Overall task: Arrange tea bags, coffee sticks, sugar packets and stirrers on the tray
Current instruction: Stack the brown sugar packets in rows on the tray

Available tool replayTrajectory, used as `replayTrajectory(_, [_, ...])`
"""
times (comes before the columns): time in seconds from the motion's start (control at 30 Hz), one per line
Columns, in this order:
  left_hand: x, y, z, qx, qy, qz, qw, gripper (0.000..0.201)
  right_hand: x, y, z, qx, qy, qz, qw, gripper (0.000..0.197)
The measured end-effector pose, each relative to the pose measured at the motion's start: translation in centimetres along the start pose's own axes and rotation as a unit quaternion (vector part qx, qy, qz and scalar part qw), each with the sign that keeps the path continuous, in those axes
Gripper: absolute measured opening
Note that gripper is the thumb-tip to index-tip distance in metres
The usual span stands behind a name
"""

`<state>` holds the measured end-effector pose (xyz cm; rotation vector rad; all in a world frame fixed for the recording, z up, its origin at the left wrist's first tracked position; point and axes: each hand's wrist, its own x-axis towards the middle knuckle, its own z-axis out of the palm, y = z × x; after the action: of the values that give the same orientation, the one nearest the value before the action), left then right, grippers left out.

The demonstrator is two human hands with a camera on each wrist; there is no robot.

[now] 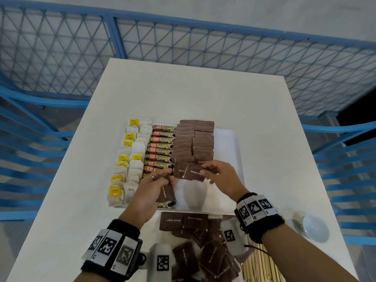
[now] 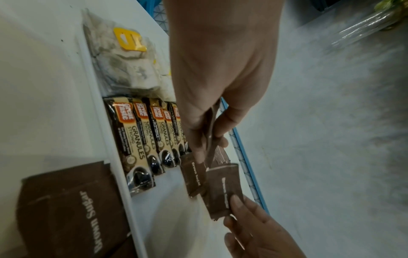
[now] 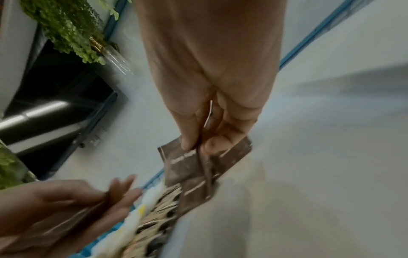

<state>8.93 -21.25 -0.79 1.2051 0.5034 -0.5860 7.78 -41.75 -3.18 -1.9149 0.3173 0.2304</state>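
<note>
Loose sugar packets (image 1: 195, 247): lay scattered at the bottom edge of the head view, nearest the camera, overlapping, just below the tray's near rim.
Table (image 1: 264, 139): white, filled the middle of the frame; broad bare room at upper centre and down the right side.
Tray (image 1: 230, 151): white, centre; its right strip and lower-middle patch lay bare.
Sugar rows (image 1: 193, 143): two overlapped brown columns, centre of tray, far ends reaching over the upper rim.
Coffee sticks (image 1: 160, 151): one stacked column touching the sugar's left edge.
Tea bags (image 1: 130, 159): two columns at the tray's left edge.
Stirrers (image 1: 258, 265): pale bundle, lower right, beside the loose packets.
Bowl (image 1: 315, 227): small, white, near the table's right edge.
Left hand (image 1: 152, 190): curled, gripping brown packets above the tray's near left.
Right hand (image 1: 221, 176): pinched two sugar packets (image 1: 190, 173) over the rows' near end.
</note>
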Motion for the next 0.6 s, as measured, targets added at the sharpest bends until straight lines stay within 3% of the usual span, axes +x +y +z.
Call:
replayTrajectory(0.13, [-0.4, 0.0, -0.2, 0.080, -0.014, 0.032, 0.996, 0.027, 1.4, 0.6, -1.7, -0.086, 0.043, 0.005, 0.995, 0.008])
replayTrajectory(0.4, [-0.1, 0.4, 0.2, 0.127, -0.017, 0.084, 0.988, 0.024, 3.2, 0.3, -1.5, -0.196, 0.071, -0.039, 0.977, 0.009])
replayTrajectory(0.6, [1.4, -0.1, 0.3, 0.243, 0.018, 0.139, 0.960, 0.029, 3.4, 0.6, -0.7, -0.223, 0.091, -0.042, 0.970, 0.015])
